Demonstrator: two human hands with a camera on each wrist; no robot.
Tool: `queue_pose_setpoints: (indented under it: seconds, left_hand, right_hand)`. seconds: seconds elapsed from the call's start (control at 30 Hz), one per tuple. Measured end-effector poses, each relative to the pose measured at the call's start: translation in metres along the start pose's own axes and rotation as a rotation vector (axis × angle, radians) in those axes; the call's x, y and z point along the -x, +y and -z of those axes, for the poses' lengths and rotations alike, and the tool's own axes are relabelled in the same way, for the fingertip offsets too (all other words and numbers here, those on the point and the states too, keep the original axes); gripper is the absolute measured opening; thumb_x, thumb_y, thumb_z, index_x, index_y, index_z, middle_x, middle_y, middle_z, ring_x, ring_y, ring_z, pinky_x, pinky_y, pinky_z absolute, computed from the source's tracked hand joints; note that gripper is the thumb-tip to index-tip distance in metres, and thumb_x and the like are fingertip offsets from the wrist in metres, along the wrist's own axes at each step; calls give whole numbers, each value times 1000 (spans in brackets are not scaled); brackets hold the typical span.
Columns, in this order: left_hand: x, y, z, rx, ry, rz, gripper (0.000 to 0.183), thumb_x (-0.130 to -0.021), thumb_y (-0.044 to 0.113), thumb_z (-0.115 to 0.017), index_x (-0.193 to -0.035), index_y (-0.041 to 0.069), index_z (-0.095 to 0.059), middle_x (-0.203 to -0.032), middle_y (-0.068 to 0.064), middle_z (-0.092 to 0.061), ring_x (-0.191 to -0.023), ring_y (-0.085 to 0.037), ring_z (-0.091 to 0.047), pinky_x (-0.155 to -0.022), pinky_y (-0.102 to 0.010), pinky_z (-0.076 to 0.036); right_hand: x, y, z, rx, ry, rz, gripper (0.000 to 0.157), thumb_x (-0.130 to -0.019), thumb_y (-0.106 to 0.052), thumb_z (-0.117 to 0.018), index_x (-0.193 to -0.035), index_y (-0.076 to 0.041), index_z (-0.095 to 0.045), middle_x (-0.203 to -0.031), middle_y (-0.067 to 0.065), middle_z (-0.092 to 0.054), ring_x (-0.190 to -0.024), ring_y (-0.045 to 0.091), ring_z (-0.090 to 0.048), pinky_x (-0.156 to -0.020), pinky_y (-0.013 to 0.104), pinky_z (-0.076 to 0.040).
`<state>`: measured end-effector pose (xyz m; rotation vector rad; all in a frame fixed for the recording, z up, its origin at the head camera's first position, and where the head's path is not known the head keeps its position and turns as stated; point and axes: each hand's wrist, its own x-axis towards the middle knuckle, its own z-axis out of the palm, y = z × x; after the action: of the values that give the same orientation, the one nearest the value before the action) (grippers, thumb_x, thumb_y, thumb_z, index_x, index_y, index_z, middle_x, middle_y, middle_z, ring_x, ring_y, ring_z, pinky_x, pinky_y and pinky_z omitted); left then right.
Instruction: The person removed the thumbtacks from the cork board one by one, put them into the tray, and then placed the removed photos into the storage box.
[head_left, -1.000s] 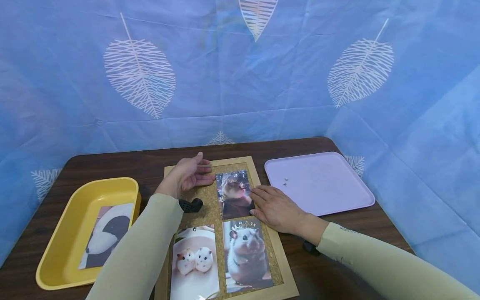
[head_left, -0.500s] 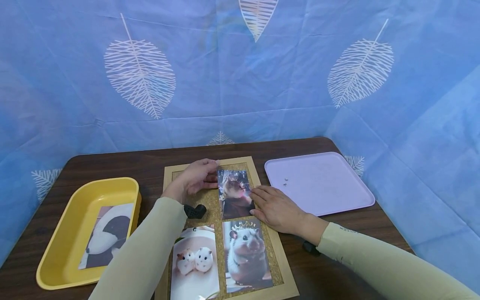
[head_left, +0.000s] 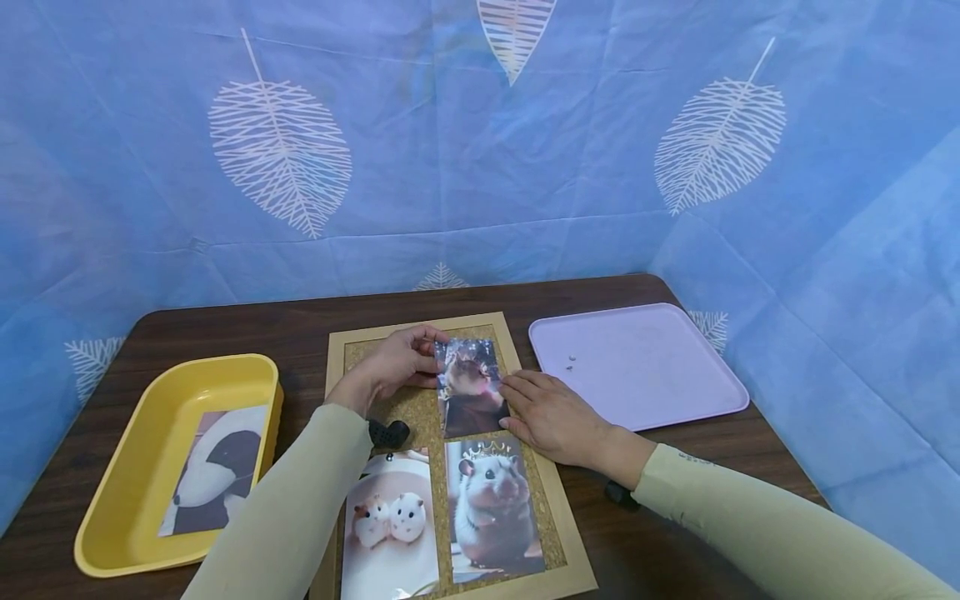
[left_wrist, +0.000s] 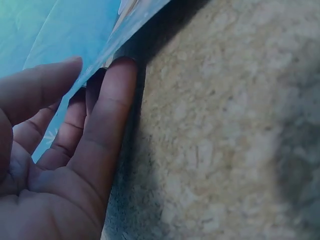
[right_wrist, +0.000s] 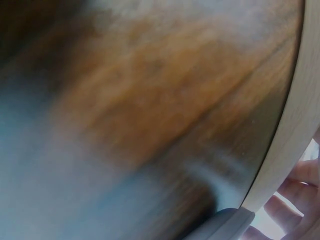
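Note:
On a wood-framed cork board, my left hand pinches the left edge of a hamster photo. In the left wrist view the photo's lifted edge passes between the thumb and the fingers. Across from it, my right hand lies with straight fingers over the photo's right edge and the board's frame. Below are two more photos: one of a crowned hamster on the right, one of two small hamsters on the left, with a small pin at its top.
At left stands a yellow bin holding another photo. A lilac tray lies at right with two tiny pins on it. All rest on a dark wooden table before a blue leaf-patterned curtain.
My left hand has moved right and closed from loosely spread fingers to a pinch on the photo's left edge. The right hand stays in place.

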<state>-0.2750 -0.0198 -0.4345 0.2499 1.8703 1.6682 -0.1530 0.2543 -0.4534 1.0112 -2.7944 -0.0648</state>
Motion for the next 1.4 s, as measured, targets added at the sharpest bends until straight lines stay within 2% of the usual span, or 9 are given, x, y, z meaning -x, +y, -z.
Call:
queue_pose_setpoints:
  seconds: [0.17, 0.43, 0.77, 1.1, 1.4]
  left_hand:
    - [0, -2, 1, -36, -8, 4, 46, -101, -8, -62, -144, 6, -55, -109, -10, -53, -83, -20, -67, -73, -33, -64]
    - [1, -3, -2, -73, -10, -3, 50, -100, -11, -62, -146, 7, -53, -106, -9, -50, -82, -21, -68, -70, -32, -64]
    - [4, -5, -7, -96, 35, -20, 47, -98, -12, -63, -142, 5, -57, -104, -8, -47, -79, -19, -65, -68, -32, -63]
    - [6, -5, -10, -119, 56, -42, 43, -100, -8, -64, -141, 6, -59, -105, -8, -47, -82, -20, -65, -73, -33, -63]
    - [5, -8, 0, -108, 80, -81, 44, -101, -8, -62, -142, 6, -58, -110, -9, -43, -82, -19, -62, -72, -32, -62]
  right_hand:
    - [0, 0, 0, 0, -2, -3, 57, -110, -39, -54, -148, 4, -57, -152, 20, -58, -143, 37, -53, -120, 52, -42]
    - [0, 0, 0, 3, 0, -6, 57, -110, -39, -54, -148, 4, -57, -152, 20, -58, -143, 37, -53, -119, 52, -43]
    - [0, -1, 0, 15, -6, -8, 57, -111, -39, -54, -148, 3, -57, -152, 20, -58, -143, 37, -53, -119, 53, -43]
    - [1, -1, 1, 5, -4, -16, 58, -111, -40, -53, -150, 3, -55, -154, 20, -56, -144, 36, -52, -119, 53, -42]
    - [6, 1, 2, -49, 39, -32, 54, -110, -34, -56, -149, 3, -55, -155, 23, -54, -144, 38, -52, -118, 54, -43]
